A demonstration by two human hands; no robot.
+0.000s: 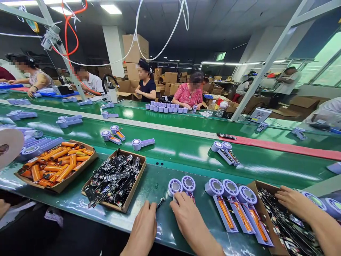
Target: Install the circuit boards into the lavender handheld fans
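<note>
In the head view, the left hand point(141, 227) and right hand point(191, 222) rest at the bottom centre of the frame, close together over a green belt tabletop point(170, 167). The left grip looks narrow, its fingertips at a slim black circuit strip point(160, 203), though whether they pinch it cannot be told. The right grip curves around the lower edge of a round lilac fan head point(175, 187), just beside a second lilac fan head point(188, 184); how firmly it holds is also unclear. To the lower right, three open lilac fan housings point(229, 209) lie side by side, probably so that their orange cells and thin wires stay exposed and easy to reach. At centre left, a shallow cardboard tray of black circuit boards point(138, 181) and a cardboard tray of orange cylindrical batteries point(64, 188) sit within arm's reach, apparently for quick picking. At the right edge, a hand point(293, 202), seemingly a co-worker's, lies over black boards.
</note>
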